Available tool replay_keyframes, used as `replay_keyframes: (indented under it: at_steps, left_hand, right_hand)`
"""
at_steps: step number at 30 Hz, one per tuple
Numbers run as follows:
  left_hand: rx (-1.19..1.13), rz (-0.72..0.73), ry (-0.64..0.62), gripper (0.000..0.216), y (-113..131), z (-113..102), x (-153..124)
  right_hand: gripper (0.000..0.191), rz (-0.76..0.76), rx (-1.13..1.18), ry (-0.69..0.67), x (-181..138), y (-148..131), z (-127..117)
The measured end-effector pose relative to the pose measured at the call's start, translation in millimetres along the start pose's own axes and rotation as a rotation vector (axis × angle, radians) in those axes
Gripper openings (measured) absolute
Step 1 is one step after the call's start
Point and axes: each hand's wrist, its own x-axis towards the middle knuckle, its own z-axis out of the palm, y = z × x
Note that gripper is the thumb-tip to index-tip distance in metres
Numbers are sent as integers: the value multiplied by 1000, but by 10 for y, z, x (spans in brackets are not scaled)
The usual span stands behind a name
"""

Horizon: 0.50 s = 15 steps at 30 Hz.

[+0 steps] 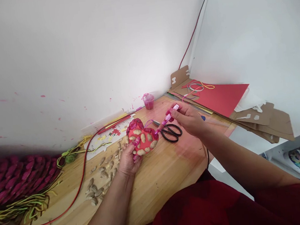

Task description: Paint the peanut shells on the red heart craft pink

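My left hand (pixel 129 160) is closed on the lower left edge of a red heart-shaped piece (pixel 147 142) with peanuts stuck on it. Peanuts along its upper lobes are coated in wet-looking pink paint; those lower down are plain. A paintbrush (pixel 164 122) with a pink-smeared handle is pinched in my right hand (pixel 187 118). Its tip meets the heart's right edge, at or very near a painted peanut. Pink paint stains fingers of both hands. Black-handled scissors (pixel 173 133) lie beneath the brush. Loose peanuts (pixel 104 172) are scattered on the table left of my left hand.
A plastic cup of pink paint (pixel 149 102) stands by the wall. Red paper (pixel 218 95) and cardboard (pixel 267 120) are stacked at right. A red cord (pixel 83 167) crosses the wooden table (pixel 158 183). Magenta peanut rows (pixel 19 178) with yarn sit at left.
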Motion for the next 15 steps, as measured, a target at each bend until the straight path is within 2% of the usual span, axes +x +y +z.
replay_keyframes:
  at_steps: [5,10,15]
  left_hand:
    - [-5,9,-9,42,-5,-5,2]
    - [-7,4,-4,42,14,19,-7]
    - [0,6,-4,43,22,24,-17]
  right_hand:
    - [47,-68,-68,61,21,-26,9]
    - [44,-32,-58,-13,6,-64,-12]
    - [45,-55,-55,14,6,-47,-8]
